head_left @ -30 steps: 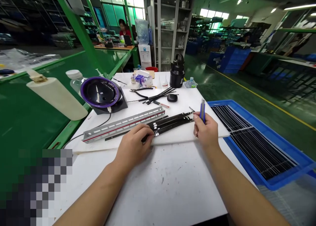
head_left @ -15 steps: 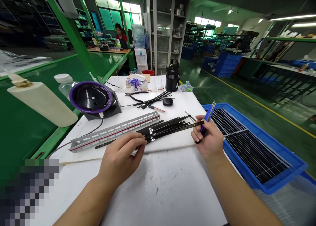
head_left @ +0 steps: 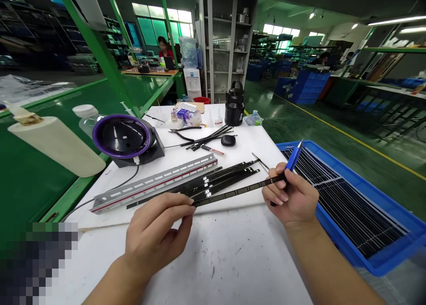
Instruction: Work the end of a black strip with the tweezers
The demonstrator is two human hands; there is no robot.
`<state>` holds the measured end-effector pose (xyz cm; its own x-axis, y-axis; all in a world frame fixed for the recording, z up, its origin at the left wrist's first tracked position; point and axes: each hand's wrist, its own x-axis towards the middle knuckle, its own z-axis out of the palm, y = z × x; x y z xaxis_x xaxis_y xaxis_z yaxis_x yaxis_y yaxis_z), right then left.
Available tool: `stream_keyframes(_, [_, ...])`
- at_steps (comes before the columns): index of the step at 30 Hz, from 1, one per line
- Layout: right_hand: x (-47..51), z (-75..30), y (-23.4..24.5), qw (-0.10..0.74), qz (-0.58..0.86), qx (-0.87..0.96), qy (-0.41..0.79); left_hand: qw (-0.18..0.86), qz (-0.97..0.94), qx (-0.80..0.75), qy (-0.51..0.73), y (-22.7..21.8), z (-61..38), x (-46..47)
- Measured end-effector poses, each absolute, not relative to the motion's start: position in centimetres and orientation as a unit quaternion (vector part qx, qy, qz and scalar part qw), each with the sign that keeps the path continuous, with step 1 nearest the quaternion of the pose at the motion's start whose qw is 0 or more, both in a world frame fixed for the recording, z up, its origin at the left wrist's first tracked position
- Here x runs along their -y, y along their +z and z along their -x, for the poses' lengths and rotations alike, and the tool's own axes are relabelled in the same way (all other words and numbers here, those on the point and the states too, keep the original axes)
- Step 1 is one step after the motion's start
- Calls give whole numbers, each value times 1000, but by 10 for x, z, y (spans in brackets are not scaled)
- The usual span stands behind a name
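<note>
Just above the tabletop (head_left: 233,260), a dark strip (head_left: 233,192) spans both hands: left hand (head_left: 156,234) pinches one end, right hand (head_left: 293,198) apparently grips the other plus blue tweezers (head_left: 294,158).

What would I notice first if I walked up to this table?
A long thin black strip held between the left hand and right hand, which also grips blue tweezers. Behind sits a round purple-rimmed black dish; at right, a blue plastic tray of dark strips.
</note>
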<state>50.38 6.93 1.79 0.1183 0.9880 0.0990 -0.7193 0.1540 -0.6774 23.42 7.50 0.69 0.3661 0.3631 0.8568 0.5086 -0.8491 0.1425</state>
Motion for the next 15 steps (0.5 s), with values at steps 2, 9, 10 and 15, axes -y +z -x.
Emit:
stream_keyframes(2, [-70, -504, 18, 706, 246, 275, 605, 54, 819, 273, -501, 8, -237, -74])
stream_keyframes(9, [-72, -499, 18, 695, 268, 284, 604, 53, 780, 335, -527, 3, -240, -81])
stream_keyframes(10, [-74, -498, 17, 694, 274, 283, 602, 34, 790, 349, -503, 3, -239, -82])
stream_keyframes(15, [-85, -497, 6, 683, 315, 270, 601, -160, 838, 440, -281, 25, -233, -77])
